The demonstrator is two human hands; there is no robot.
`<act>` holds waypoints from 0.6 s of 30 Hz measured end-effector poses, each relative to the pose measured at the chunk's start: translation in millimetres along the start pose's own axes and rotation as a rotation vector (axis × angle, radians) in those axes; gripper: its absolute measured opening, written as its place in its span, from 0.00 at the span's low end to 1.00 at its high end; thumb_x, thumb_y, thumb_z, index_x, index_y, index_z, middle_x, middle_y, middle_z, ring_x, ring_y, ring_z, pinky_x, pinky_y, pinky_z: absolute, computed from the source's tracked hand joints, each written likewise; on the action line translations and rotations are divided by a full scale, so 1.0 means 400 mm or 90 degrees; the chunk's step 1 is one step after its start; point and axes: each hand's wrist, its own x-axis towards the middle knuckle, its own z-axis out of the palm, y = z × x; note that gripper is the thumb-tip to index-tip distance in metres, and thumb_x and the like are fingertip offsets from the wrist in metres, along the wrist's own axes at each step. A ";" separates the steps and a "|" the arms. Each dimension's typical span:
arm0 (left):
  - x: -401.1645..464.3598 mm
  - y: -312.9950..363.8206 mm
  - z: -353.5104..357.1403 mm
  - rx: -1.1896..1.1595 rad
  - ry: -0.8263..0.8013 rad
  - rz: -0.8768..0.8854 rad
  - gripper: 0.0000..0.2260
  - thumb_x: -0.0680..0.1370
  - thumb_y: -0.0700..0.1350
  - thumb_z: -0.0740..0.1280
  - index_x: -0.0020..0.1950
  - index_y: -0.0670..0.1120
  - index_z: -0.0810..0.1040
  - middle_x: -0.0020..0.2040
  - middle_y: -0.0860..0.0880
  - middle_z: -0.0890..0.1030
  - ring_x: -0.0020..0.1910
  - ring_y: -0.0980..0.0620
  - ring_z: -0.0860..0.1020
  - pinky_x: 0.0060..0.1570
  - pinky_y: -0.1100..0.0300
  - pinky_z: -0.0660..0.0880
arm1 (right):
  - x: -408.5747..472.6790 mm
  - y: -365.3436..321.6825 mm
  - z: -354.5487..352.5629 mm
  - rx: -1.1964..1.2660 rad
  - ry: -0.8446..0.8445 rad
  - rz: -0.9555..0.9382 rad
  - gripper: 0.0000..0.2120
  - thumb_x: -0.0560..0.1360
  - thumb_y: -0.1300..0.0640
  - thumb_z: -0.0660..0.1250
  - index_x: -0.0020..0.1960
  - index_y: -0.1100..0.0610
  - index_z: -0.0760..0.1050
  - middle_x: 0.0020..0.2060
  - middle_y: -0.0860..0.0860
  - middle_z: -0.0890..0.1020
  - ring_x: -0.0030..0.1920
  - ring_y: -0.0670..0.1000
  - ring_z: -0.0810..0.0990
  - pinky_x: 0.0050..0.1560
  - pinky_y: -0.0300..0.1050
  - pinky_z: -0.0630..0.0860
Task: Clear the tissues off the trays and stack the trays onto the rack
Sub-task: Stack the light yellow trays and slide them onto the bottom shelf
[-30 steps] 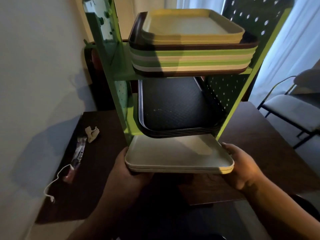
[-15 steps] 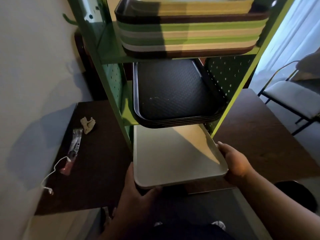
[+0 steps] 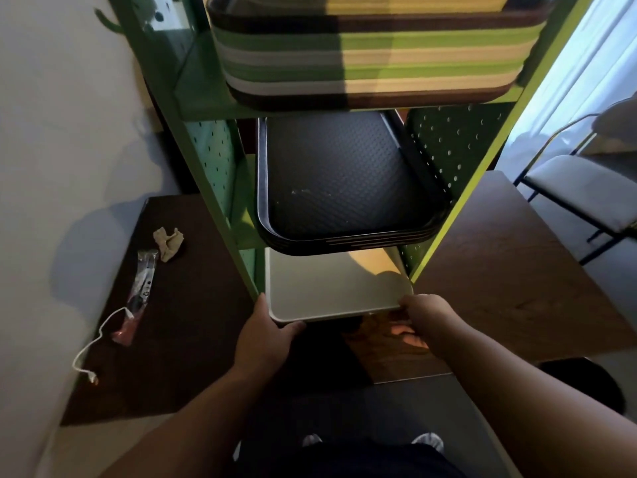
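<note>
Hands grasp the near corners of the pale tray [image 3: 331,288], left hand [image 3: 263,331] and right hand [image 3: 425,310], mostly inside the green rack [image 3: 220,208] on its bottom shelf; a level, even push should seat it under the black trays [image 3: 344,188].

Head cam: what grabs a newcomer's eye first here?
The green rack fills the centre, with a striped stack of trays on top and black trays on the middle shelf. Below, the left hand and right hand hold a pale tray at the bottom shelf. A crumpled tissue lies on the dark table, left.
</note>
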 end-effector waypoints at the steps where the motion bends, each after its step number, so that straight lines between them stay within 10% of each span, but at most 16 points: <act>1: 0.000 -0.002 -0.001 0.039 0.005 0.004 0.28 0.71 0.53 0.77 0.67 0.48 0.72 0.57 0.49 0.84 0.56 0.46 0.82 0.53 0.54 0.78 | 0.002 -0.001 0.001 -0.013 -0.001 -0.002 0.10 0.84 0.55 0.61 0.55 0.59 0.78 0.39 0.54 0.87 0.29 0.50 0.81 0.31 0.42 0.74; 18: 0.003 0.089 -0.055 0.380 0.004 0.020 0.23 0.70 0.63 0.74 0.53 0.46 0.79 0.43 0.49 0.83 0.42 0.47 0.84 0.44 0.52 0.82 | 0.019 0.000 -0.029 -0.004 -0.102 0.020 0.12 0.81 0.54 0.61 0.48 0.59 0.79 0.27 0.51 0.79 0.24 0.49 0.75 0.32 0.43 0.71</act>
